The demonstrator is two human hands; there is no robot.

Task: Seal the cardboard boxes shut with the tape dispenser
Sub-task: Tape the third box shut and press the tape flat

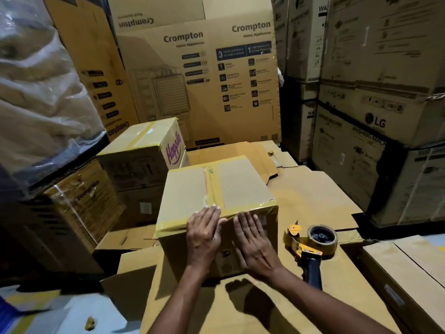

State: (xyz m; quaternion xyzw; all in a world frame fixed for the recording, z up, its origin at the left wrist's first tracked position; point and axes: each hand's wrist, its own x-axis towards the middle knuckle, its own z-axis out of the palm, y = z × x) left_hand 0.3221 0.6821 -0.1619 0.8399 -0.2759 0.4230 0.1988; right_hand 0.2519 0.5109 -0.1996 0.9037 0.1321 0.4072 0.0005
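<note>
The box in the middle looks almost done. Yellow tape runs over its top seam and along its near edge. Another taped box sits far to the left. I can't tell if more boxes wait.

The left hand and the right hand lie flat side by side on the near face of the box. Their fingers are straight and seem to press the tape down. They hold nothing. The tape dispenser lies near the box on the right, on flat cardboard, and no hand touches it.
</note>
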